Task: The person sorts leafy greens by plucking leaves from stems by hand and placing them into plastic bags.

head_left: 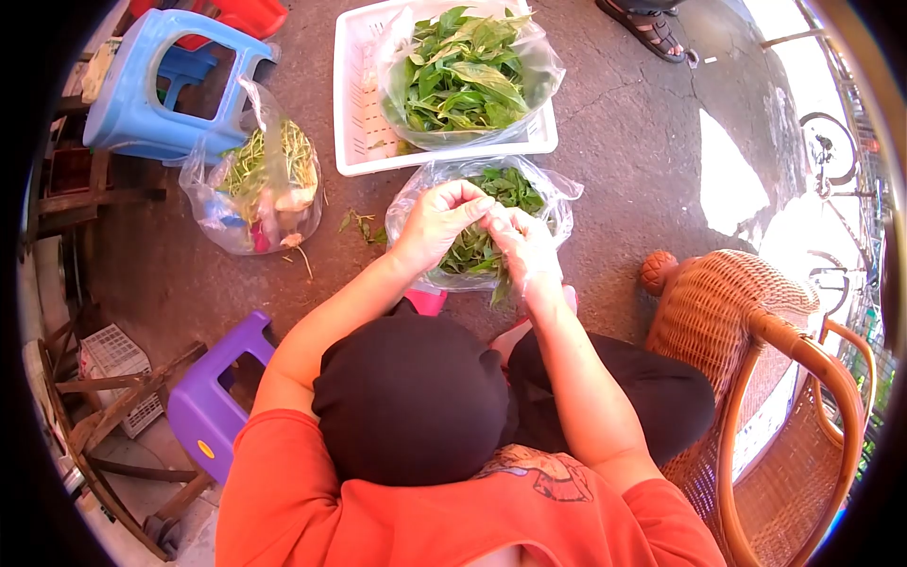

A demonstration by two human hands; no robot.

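My left hand (442, 227) and my right hand (525, 248) meet fingertip to fingertip above an open clear plastic bag (564, 194) of green leaves (510, 187). The left thumb and fingers are pinched together; whatever lies between them is too small to make out. The right hand's fingers are closed too, and a leafy green sprig (502, 286) hangs below them, over the bag's near edge. Just beyond, a white plastic basket (354, 104) carries another clear bag (543, 83) filled with larger loose leaves (468, 71).
To the left, a clear bag of stems and scraps (269, 180) rests beside a blue stool (142, 104). A purple stool (213, 406) stands nearer. On the right is a wicker chair (718, 321). A person's sandalled foot (652, 33) shows at the top.
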